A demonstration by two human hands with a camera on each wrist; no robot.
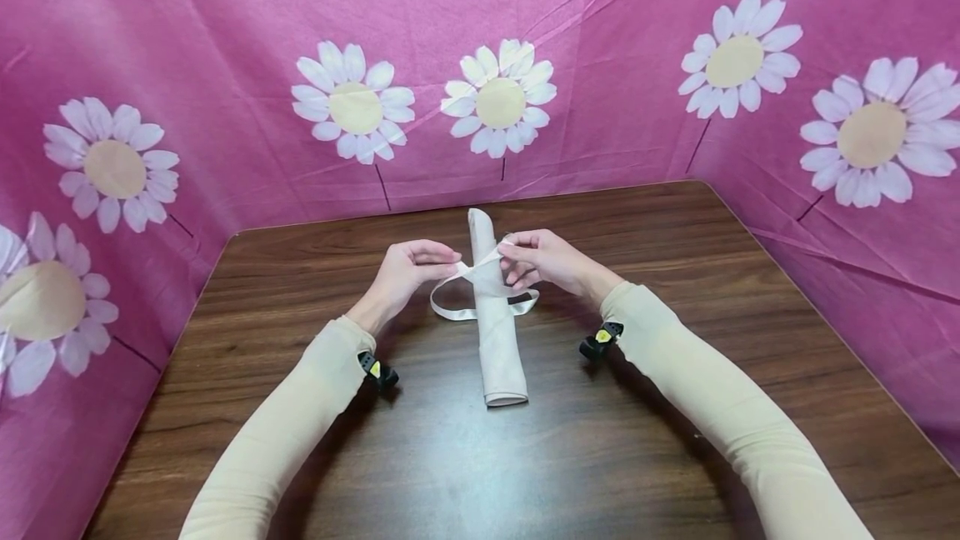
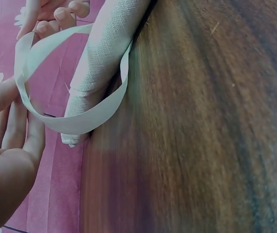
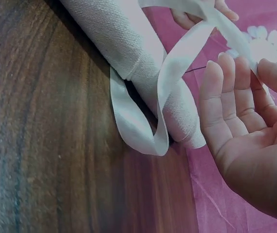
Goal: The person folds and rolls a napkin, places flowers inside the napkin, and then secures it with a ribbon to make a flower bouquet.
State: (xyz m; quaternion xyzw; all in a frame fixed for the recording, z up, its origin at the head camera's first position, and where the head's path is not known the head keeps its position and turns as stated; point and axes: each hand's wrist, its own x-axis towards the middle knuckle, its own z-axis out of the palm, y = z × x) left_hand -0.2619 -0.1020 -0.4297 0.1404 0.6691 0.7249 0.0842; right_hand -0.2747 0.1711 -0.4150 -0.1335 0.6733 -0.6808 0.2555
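Note:
A roll of off-white cloth (image 1: 498, 348) lies lengthwise on the table in the head view. A pale ribbon (image 1: 453, 314) passes beneath it and loops up on both sides, its two ends crossing above the roll. My left hand (image 1: 408, 273) pinches one end between thumb and fingers, left of the roll. On the other side my right hand (image 1: 546, 261) pinches the other end between thumb and forefinger. The left wrist view shows the ribbon (image 2: 87, 120) standing in a wide loop beside the roll. In the right wrist view, the other fingers of the right hand (image 3: 254, 131) extend loosely.
The brown wood-grain table (image 1: 645, 457) reaches back to a pink curtain (image 1: 615, 107) with large white daisies, which hangs on the far side and both flanks. Black wrist straps (image 1: 600, 342) with small devices sit at both sleeve cuffs.

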